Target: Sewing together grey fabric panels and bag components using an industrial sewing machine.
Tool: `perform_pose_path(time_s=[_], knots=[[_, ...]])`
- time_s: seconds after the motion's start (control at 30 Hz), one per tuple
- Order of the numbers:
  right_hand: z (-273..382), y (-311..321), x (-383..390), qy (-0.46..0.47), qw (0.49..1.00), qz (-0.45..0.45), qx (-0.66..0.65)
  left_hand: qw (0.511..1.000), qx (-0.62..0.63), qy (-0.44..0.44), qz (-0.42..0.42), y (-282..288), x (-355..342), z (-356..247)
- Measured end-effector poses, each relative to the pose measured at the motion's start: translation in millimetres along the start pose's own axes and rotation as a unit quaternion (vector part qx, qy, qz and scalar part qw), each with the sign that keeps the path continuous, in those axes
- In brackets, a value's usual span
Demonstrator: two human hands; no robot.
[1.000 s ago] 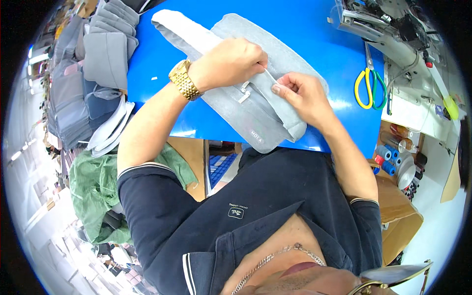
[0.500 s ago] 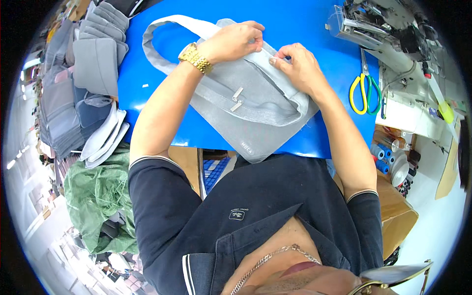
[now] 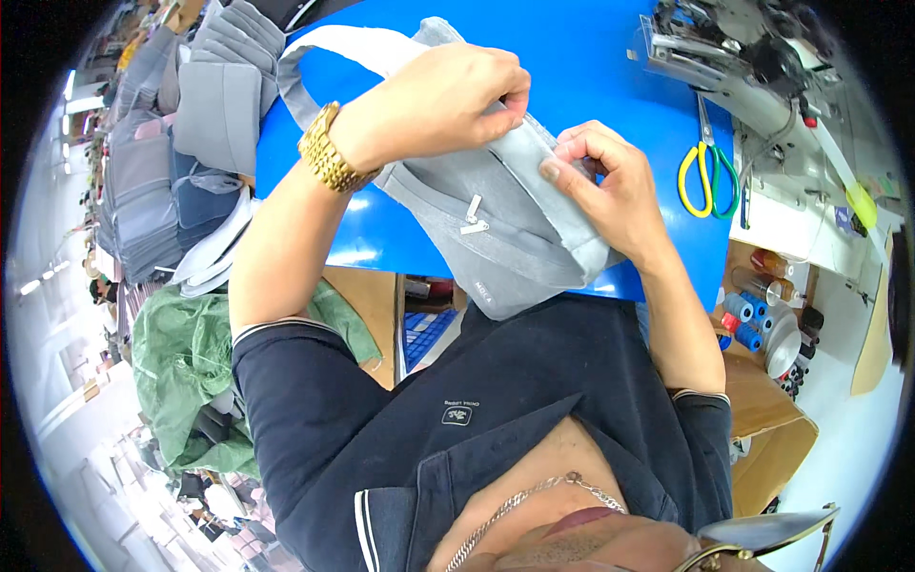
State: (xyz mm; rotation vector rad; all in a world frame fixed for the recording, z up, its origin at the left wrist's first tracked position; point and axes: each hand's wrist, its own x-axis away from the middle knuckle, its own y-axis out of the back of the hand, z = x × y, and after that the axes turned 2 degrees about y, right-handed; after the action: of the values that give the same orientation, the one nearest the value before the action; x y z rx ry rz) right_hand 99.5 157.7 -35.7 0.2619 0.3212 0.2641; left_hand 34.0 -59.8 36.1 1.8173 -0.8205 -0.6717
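Observation:
A grey fabric bag [image 3: 434,224] hangs between my hands over the blue tabletop, its lower corner close to my body. Two pale zipper pulls [image 3: 474,217] show on its front, and a wide light-grey strap [image 3: 357,46] loops off at the upper left. My left hand [image 3: 467,100], with a gold watch at the wrist, is closed on the bag's upper edge. Lower on that same edge, my right hand [image 3: 605,186] pinches the fabric between thumb and fingers. The cloth under my left fingers is partly hidden.
Scissors [image 3: 707,176] with yellow and green handles lie at the table's right, beside a sewing machine [image 3: 762,76]. Stacked grey fabric pieces [image 3: 219,114] border the left side. Thread spools [image 3: 748,315] sit at lower right, above a cardboard box [image 3: 777,448].
Both hands have come up toward me, lifting the bag's upper edge off the table. The bag has tilted and folded, and my right hand has moved slightly right and down.

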Motion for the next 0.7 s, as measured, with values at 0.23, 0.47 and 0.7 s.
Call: perform_pose_path(time_s=[0.23,0.47,0.7], knots=[[18.0,1.6,27.0,0.008,0.999,0.020,-0.031,0.998,-0.047,-0.012,-0.038,11.0,20.0,-36.6],[33.8,2.5,47.5,0.062,0.997,-0.003,0.040,0.998,-0.063,0.007,-0.017,13.8,29.5,-63.2],[42.7,3.2,67.7,0.103,0.992,-0.064,0.028,0.957,-0.199,-0.099,-0.186,-18.1,68.0,-91.1]])
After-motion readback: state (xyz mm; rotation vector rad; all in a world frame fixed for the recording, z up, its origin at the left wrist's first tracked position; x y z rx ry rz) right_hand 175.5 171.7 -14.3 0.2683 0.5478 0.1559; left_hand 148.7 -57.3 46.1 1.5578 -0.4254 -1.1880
